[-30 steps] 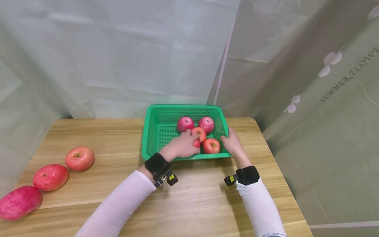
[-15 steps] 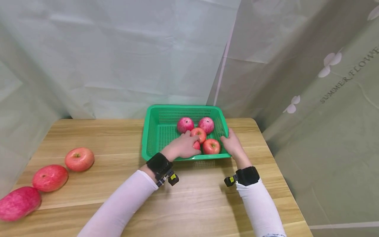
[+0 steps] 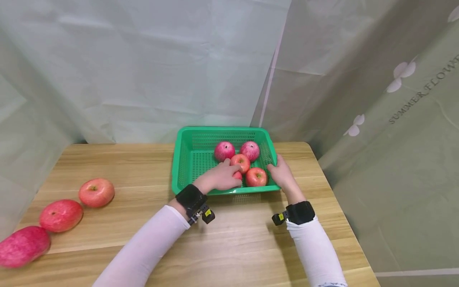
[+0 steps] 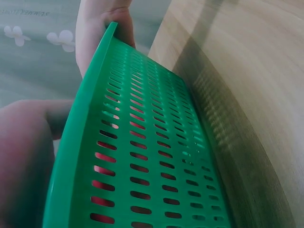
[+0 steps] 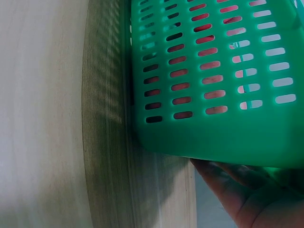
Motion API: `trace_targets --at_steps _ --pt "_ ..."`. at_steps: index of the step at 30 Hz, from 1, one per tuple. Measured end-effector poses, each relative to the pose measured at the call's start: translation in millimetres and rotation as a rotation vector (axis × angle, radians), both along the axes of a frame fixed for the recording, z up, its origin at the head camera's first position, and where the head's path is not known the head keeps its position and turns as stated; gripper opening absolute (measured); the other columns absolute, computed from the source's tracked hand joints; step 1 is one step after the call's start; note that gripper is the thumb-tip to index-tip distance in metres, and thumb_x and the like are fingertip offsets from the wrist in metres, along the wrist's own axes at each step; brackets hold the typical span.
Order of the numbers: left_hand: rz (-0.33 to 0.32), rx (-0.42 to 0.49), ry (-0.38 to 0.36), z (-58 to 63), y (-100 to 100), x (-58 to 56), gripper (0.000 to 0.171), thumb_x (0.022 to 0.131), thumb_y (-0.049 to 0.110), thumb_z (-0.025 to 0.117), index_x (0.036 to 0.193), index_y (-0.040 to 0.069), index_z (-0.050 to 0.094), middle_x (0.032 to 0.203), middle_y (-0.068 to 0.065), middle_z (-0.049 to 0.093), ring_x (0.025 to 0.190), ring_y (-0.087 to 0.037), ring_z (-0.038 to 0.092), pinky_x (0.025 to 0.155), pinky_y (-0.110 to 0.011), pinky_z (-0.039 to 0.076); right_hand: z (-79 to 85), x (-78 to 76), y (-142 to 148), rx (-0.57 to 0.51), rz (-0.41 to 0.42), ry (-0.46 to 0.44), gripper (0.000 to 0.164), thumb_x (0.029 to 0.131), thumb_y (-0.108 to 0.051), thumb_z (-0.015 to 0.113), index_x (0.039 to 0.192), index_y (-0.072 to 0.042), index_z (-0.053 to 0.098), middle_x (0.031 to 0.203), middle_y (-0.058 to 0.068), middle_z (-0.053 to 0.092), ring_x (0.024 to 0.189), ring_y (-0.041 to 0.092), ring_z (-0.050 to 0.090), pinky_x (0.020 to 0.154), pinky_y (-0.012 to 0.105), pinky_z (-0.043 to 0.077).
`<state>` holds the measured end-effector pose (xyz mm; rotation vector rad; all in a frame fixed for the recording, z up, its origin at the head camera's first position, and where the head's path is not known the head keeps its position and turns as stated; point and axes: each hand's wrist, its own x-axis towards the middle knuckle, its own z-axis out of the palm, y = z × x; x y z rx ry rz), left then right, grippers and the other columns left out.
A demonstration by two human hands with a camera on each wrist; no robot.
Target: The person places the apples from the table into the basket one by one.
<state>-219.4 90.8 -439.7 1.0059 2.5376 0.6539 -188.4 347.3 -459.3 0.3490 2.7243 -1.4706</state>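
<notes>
A green slotted plastic basket [image 3: 177,159] stands at the back of the table. My left hand [image 3: 220,176] reaches over its front rim, fingers curled over a red apple [image 3: 237,175] that they partly hide. Around that apple in the basket's right half lie an orange-red apple [image 3: 240,163], another apple [image 3: 256,177] at the front, and two darker red apples [image 3: 224,151] behind. My right hand [image 3: 282,174] grips the basket's right rim, thumb inside. In the right wrist view, fingers [image 5: 237,190] curl beneath the rim outside the basket wall [image 5: 228,137].
On the left of the wooden table [image 3: 143,231] lie a light red apple [image 3: 96,193], a red apple [image 3: 61,215] and a darker, stretched-looking red fruit [image 3: 24,246]. A grey curtain [image 3: 150,71] hangs right behind the basket; a printed one hangs on the right.
</notes>
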Motion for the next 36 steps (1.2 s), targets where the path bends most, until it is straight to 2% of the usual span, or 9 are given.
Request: trace_targets --at_steps 4,7,12,22,36 --pt "-0.013 -0.012 0.006 -2.4 -0.6 -1.1 0.038 0.098 0.028 0.058 0.132 0.015 0.068 0.130 -0.024 0.049 0.118 -0.041 0.052 0.091 -0.051 0.051 -0.3 0.7 0.0 -0.001 0.002 0.003 0.058 0.109 -0.016 0.048 0.163 -0.002 0.031 0.158 0.023 0.045 0.143 0.040 0.045 0.119 0.060 0.036" --pt "-0.032 -0.011 0.005 -5.6 -1.9 -2.9 0.039 0.100 0.024 0.054 0.134 0.015 0.070 0.131 -0.025 0.049 0.118 -0.042 0.052 0.094 -0.051 0.050 -0.6 0.6 0.0 -0.001 0.003 -0.001 0.057 0.109 -0.016 0.048 0.162 -0.001 0.032 0.157 0.023 0.046 0.143 0.040 0.045 0.119 0.060 0.036" --pt "-0.053 0.005 -0.004 -8.1 -4.9 -6.0 0.043 0.100 0.027 0.058 0.140 0.016 0.069 0.132 -0.023 0.051 0.117 -0.038 0.053 0.098 -0.050 0.049 0.0 -0.1 0.1 0.004 -0.002 -0.006 0.057 0.109 -0.017 0.047 0.162 -0.002 0.032 0.157 0.023 0.046 0.142 0.040 0.045 0.119 0.061 0.036" --pt "-0.077 0.000 -0.055 -6.9 -5.2 -6.3 0.044 0.099 0.021 0.059 0.142 0.015 0.067 0.131 -0.022 0.048 0.116 -0.034 0.052 0.100 -0.051 0.049 0.4 -0.2 0.4 -0.001 -0.009 -0.015 0.057 0.110 -0.017 0.047 0.162 -0.001 0.031 0.157 0.024 0.045 0.141 0.040 0.045 0.119 0.061 0.036" --pt "-0.125 -0.001 -0.053 -7.5 -7.5 -8.5 0.042 0.100 0.021 0.060 0.140 0.017 0.070 0.129 -0.017 0.057 0.118 -0.030 0.046 0.096 -0.044 0.047 1.1 0.8 -1.2 -0.010 -0.013 -0.016 0.058 0.109 -0.016 0.048 0.162 -0.001 0.031 0.157 0.025 0.045 0.142 0.040 0.045 0.119 0.061 0.036"
